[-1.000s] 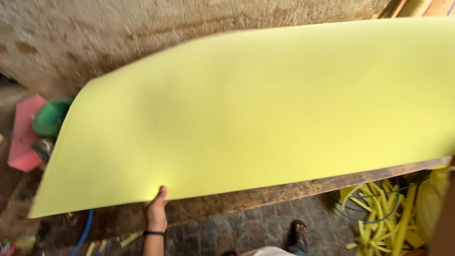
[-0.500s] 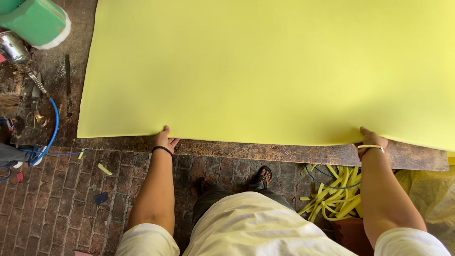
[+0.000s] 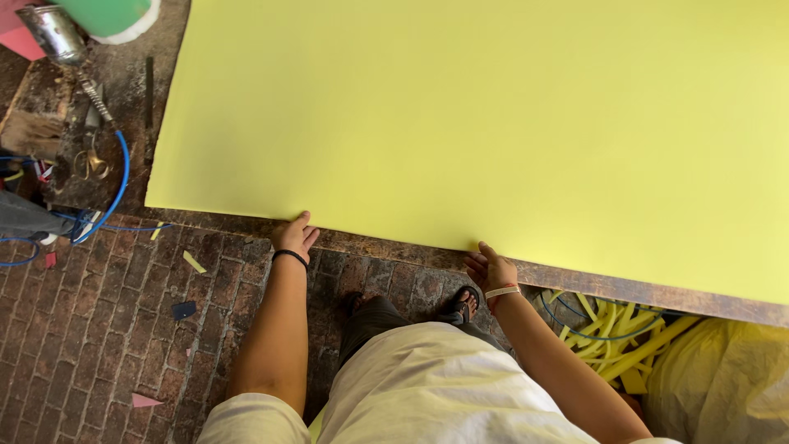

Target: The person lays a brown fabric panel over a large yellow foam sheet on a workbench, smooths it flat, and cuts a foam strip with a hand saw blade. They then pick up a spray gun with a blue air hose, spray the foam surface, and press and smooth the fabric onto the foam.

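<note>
- Since half a second ago the right hand has slid inward along the near edge of the sheet — it sat far out to the right, and it now rests close to the person's middle; the left hand sits at much the same spot on that edge.
- At far left a metal can and a blue hose lie on a cluttered bench end, with a green roll at the top corner; none of it touches the sheet.
- Left hand: fingers curled loosely at the sheet's near edge, tips at or just under it. Whether they pinch the foam or only press against it, I cannot tell.
- Sheet: pale yellow, flat on the table, filling most of the view. Its long axis runs left to right, sloping slightly down to the right, and it lies straight ahead of both hands — away from the body.
- Right hand: fingers spread and half open, tips touching the same near edge; no closed grip shows.
- Both hands touch the edge, so neither is nearer; the left one lies closer to the sheet's left corner, while much more of the sheet stretches past the right hand.
- Yellow offcut strips pile under the table at lower right.
</note>
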